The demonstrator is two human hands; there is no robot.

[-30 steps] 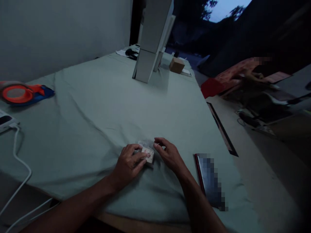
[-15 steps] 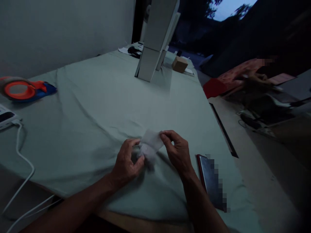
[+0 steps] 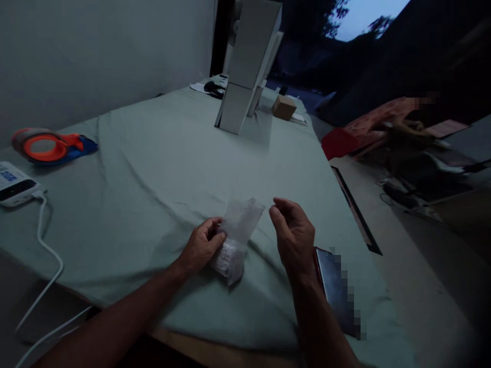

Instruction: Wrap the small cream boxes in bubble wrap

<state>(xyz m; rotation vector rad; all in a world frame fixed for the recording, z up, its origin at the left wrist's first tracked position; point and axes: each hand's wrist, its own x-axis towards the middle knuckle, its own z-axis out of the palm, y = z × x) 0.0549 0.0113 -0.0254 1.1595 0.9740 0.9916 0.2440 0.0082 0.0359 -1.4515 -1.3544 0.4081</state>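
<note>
A translucent bubble wrap bag [image 3: 233, 250] rests on the green-clothed table near its front edge. Its bubbly lower part looks filled, though the contents are hidden, while the flat upper part sticks up and away from me. My left hand [image 3: 204, 244] is closed on the bag's left side, thumb on top. To the right of the bag is my right hand [image 3: 294, 230], apart from it, with loosely curled fingers and nothing visible in them. Just right of my right wrist lies a phone [image 3: 337, 286] with a dark screen and a red edge.
A tape dispenser [image 3: 46, 147] and a white device [image 3: 17, 186] with a white cable [image 3: 41, 225] lie at the left. Tall white boxes [image 3: 236, 102] stand farther back, beside a small brown box [image 3: 284, 108]. A person [image 3: 387, 122] is at the right.
My right hand has let go of the bag's upper edge and moved right. The bag now shows more openly beside my left hand, which keeps its hold. The view has shifted slightly.
</note>
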